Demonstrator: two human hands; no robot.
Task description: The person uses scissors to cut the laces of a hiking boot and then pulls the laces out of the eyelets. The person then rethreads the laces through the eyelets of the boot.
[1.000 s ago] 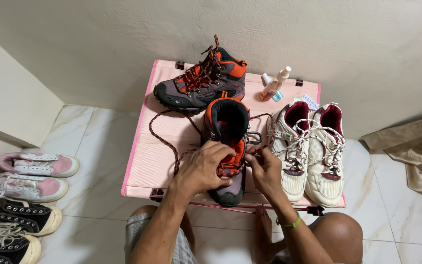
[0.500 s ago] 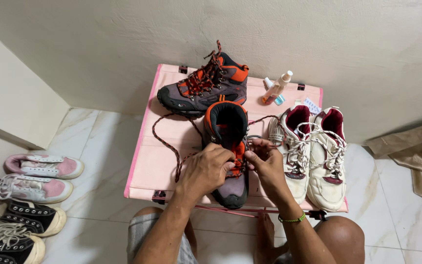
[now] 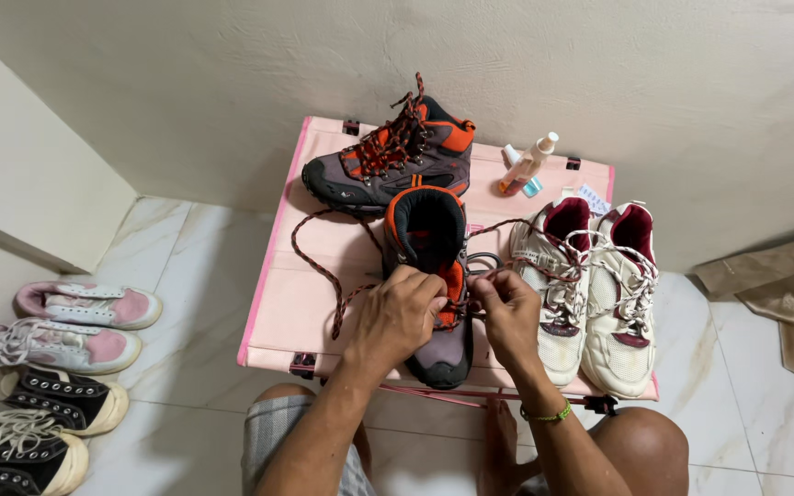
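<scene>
Pale marble floor and a cream wall frame a small pink folding table [image 3: 296,303]. On its front edge stands a grey-and-orange hiking boot [image 3: 431,276], toe toward the person. The left hand [image 3: 395,317] grips the boot's upper, fingers curled shut on it; the right hand [image 3: 507,312] pinches the brown-orange lace [image 3: 323,271] at the eyelets. That lace trails in a long loop toward the table's left edge, where it could snag or slip out of an eyelet if tugged unevenly.

Soft, even indoor light falls from above, casting faint shadows beside the boots [image 3: 388,161] on the pink table [image 3: 287,303]. Focus is sharp throughout; wide-angle bending shows at the edges.
</scene>
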